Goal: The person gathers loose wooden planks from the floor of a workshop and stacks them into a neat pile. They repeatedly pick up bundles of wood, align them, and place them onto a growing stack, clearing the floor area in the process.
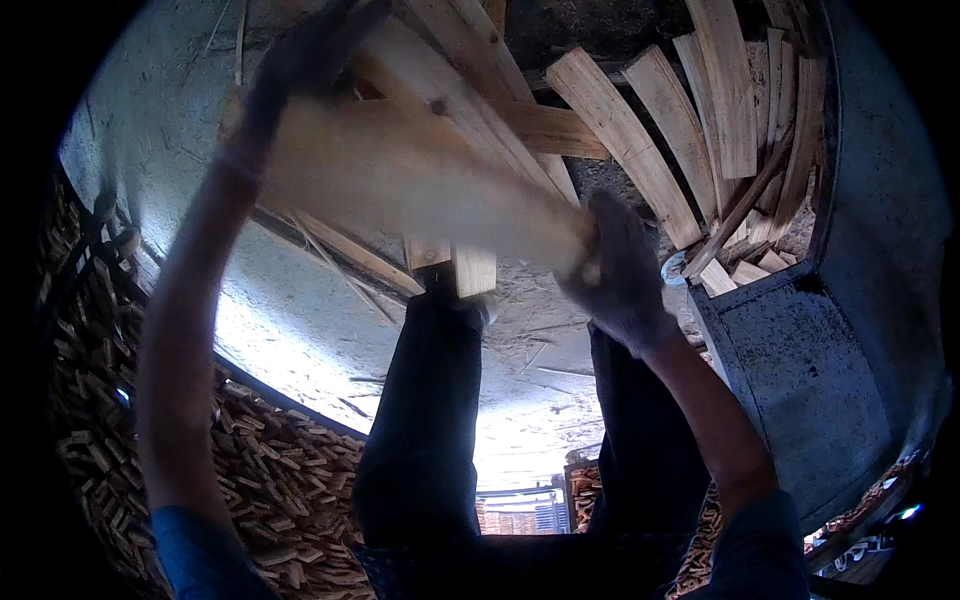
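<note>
A pale wooden plank (420,185), smeared by motion, slants across in front of me. My right hand (620,275), in a light work glove, is closed around its right end. My left hand (305,65), gloved too, lies over the left end and reaches past the far edge; its fingers are blurred, so their grip is unclear. Beyond the plank, more long boards (455,90) lie crossed over one another. A short upright piece of wood (474,270) shows below the plank, close to my left leg.
Several split boards (650,140) lean at the far right beside a grey metal panel (800,360). Small wood offcuts (750,270) lie at their foot. Large stacks of split wood (280,490) fill the lower left. Thin slivers (340,265) lie on the dusty floor (540,340).
</note>
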Tool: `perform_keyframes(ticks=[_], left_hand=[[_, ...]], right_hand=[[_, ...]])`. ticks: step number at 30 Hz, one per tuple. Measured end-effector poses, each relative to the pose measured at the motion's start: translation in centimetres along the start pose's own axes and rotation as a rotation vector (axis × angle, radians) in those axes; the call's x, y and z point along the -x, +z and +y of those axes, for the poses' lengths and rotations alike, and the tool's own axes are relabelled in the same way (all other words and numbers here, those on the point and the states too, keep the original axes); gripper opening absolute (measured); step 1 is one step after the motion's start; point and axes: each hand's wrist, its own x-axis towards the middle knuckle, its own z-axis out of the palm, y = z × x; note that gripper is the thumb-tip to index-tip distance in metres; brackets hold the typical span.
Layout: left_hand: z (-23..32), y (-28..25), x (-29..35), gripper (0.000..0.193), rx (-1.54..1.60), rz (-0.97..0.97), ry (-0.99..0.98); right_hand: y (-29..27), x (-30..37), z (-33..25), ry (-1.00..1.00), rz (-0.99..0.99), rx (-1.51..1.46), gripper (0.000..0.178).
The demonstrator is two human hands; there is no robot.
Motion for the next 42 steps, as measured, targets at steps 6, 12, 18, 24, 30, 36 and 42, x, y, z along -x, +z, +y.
perform_keyframes(ticks=[6, 12, 18, 24, 30, 36, 42], left_hand=[[4.8, 9.5, 12.8, 0.066, 0.159, 0.715, -0.839], [4.2, 16.5, 14.3, 0.069, -0.224, 0.842, -0.682], [-2.6, 17.5, 18.2, 0.081, 0.454, 0.808, -1.089], [-5.0, 17.3, 16.9, 0.102, 1.199, 0.765, -1.090], [-3.9, 18.2, 17.1, 0.093, 1.105, 0.777, -1.069], [0.3, 16.8, 17.5, 0.079, 0.986, 0.669, -1.073], [13.9, 12.9, 14.5, 0.073, 0.778, 0.450, -1.310]], right_hand=[[2.9, -14.1, 1.2, 0.236, -0.196, -0.230, 0.094], [7.5, -14.8, 2.5, 0.386, -0.154, -0.136, 0.107], [9.8, -8.8, 3.7, 0.506, -0.298, -0.345, 0.107], [9.8, -11.2, 9.6, 0.667, -0.194, -1.434, 0.079], [11.6, -12.6, 8.7, 0.773, -0.267, -1.236, 0.083], [10.6, -10.0, 3.7, 0.840, -0.239, -1.078, 0.084], [4.7, -2.5, -0.1, 0.955, -0.257, -0.927, 0.078]])
